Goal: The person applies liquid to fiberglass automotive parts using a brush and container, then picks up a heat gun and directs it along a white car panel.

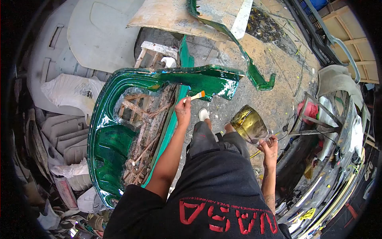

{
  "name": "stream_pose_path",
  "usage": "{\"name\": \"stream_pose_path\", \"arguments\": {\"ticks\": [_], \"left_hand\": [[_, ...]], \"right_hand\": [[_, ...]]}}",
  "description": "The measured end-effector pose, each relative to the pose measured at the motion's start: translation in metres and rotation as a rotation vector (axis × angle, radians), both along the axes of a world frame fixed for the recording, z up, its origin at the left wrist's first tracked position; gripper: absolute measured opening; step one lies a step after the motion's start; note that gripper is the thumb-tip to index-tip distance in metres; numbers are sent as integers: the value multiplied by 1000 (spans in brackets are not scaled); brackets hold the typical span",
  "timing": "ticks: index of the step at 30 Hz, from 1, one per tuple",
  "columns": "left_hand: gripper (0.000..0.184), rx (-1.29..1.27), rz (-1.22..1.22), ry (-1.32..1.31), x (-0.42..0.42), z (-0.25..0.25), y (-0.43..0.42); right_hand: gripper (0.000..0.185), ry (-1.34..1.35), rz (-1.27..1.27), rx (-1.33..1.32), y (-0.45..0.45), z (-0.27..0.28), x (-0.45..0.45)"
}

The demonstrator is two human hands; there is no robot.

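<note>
My left hand (183,111) is closed around the pale handle of a paintbrush (197,96), whose orange bristles point right. The brush is close to the inner edge of a large, glossy green moulded part (112,142); I cannot tell whether the bristles touch it. This part looks wet and curves in a big loop, with a flat arm reaching right. Off to the right, my right hand (269,149) grips the rim of a see-through container (250,123), tilted and holding yellowish liquid.
A rough wooden frame (139,104) shows through the green part's opening. Another green strip (254,77) lies at the upper right. Grey panels (101,34) stack up at left. On the right stand a metal frame (314,129) and a pile of long parts (338,191).
</note>
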State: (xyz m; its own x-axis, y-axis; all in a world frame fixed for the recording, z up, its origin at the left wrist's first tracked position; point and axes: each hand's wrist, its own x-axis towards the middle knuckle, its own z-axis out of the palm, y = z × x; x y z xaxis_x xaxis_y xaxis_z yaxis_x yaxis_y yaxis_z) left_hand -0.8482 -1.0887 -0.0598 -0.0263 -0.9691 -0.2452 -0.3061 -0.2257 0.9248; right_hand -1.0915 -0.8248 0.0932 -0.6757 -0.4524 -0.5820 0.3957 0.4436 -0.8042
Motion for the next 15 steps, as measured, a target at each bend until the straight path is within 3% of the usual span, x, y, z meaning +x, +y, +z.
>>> {"name": "stream_pose_path", "arguments": {"ticks": [5, 9, 15], "left_hand": [[28, -74, 133, -50, 21, -10, -10], [26, -95, 75, 76, 14, -3, -5], [27, -127, 79, -99, 21, -3, -12]], "right_hand": [[62, 14, 10, -32, -4, 6, 2], [63, 36, 10, -34, -5, 2, 3], [64, 55, 20, -19, -8, 2, 3]]}}
